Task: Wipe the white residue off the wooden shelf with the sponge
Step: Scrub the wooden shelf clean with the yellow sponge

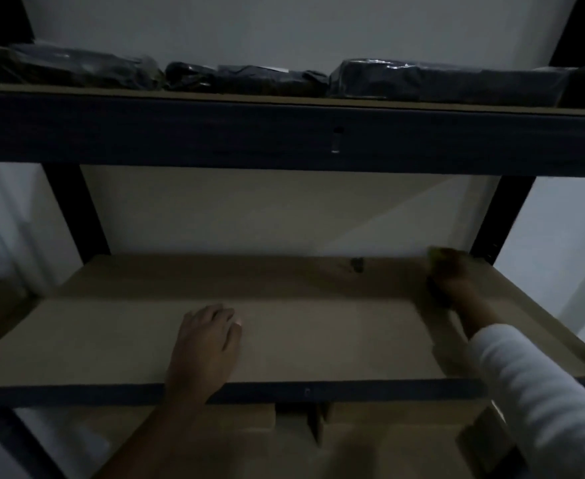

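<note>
Wooden shelf point(318, 340) dim | left hand point(208, 340) flat | right hand point(452, 271) blurred, gripping sponge point(436, 253)

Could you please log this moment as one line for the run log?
right hand: sponge at wooden shelf back right corner | left hand: flat on shelf front | residue: not discernible, dim

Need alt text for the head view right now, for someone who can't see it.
A person's right hand holds a yellow-green sponge at the far right back corner of a dim brown wooden shelf, while the left hand rests flat near its front edge. Dark plastic-wrapped packages line the shelf above.
</note>
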